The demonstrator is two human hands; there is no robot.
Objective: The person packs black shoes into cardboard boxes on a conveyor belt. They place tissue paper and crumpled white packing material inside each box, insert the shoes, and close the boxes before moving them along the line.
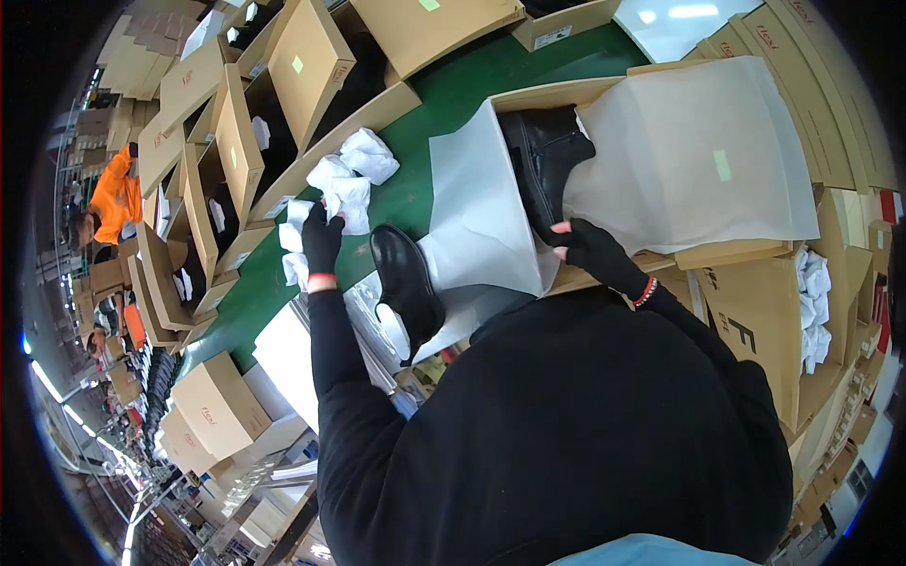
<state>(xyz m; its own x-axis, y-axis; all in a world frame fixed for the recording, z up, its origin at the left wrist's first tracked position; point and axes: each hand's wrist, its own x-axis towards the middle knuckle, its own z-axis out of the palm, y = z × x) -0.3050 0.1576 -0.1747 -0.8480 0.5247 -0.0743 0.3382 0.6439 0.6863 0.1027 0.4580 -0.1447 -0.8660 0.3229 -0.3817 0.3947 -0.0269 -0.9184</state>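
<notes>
Head view: the left hand (pixel 322 241), in a dark fingerless glove, is closed around a crumpled wad of white tissue paper (pixel 347 200) at the near edge of a small heap of such wads, which lie within arm's reach on the green conveyor belt (pixel 444 90). The right hand (pixel 587 247), gloved likewise, rests on the near rim of the open cardboard shoe box (pixel 566 92), fingers curled over the edge and pinning the white wrapping sheet (pixel 477 217) there; this appears to steady the box and keep the sheet spread. One black ankle boot (pixel 545 160) lies inside the box on its side, toe toward the person, with the sheet folded outward over both long walls so that the interior stays exposed. A second black ankle boot (pixel 408 283) lies outside the box, between the two hands, partly on the hanging sheet. Further open boxes (pixel 236 141) line the far side of the belt.
</notes>
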